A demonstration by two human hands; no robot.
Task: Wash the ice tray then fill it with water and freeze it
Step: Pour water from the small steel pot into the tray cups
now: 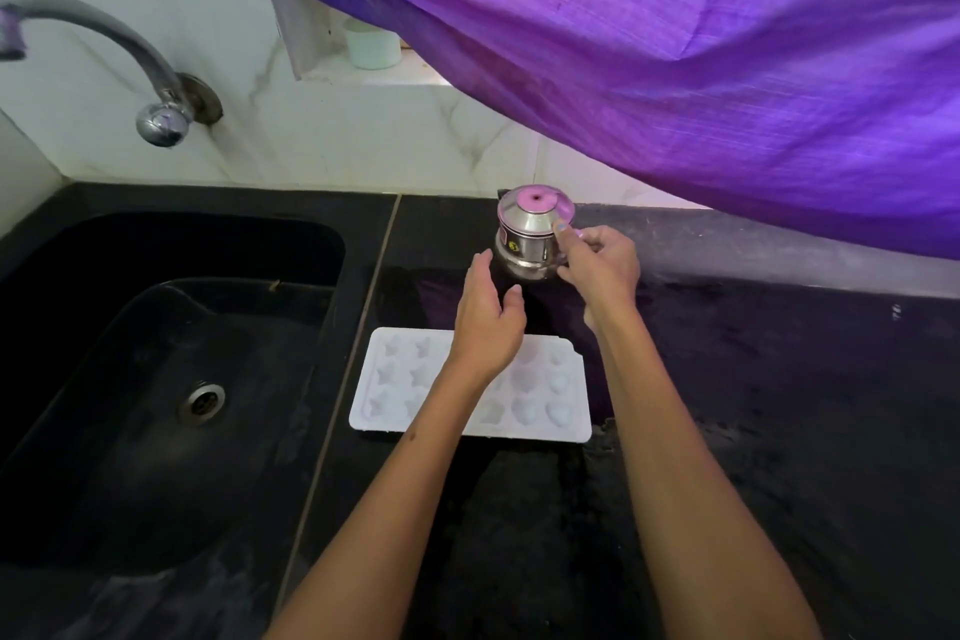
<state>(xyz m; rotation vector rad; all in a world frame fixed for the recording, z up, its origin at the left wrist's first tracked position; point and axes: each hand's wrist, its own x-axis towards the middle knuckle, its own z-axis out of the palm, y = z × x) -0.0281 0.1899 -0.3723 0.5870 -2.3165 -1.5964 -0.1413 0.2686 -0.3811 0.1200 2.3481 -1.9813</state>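
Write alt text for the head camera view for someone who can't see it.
A person's right hand grips a small steel jug on a black counter, left hand open beside it, above a white ice tray. A black sink lies left.

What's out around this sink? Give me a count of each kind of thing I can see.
Ice tray, white, on the counter: 1
Steel jug with a lid, held by the right hand: 1
Tap on the wall: 1
Pale cup on the ledge: 1
Purple cloth hanging above: 1
Total: 5
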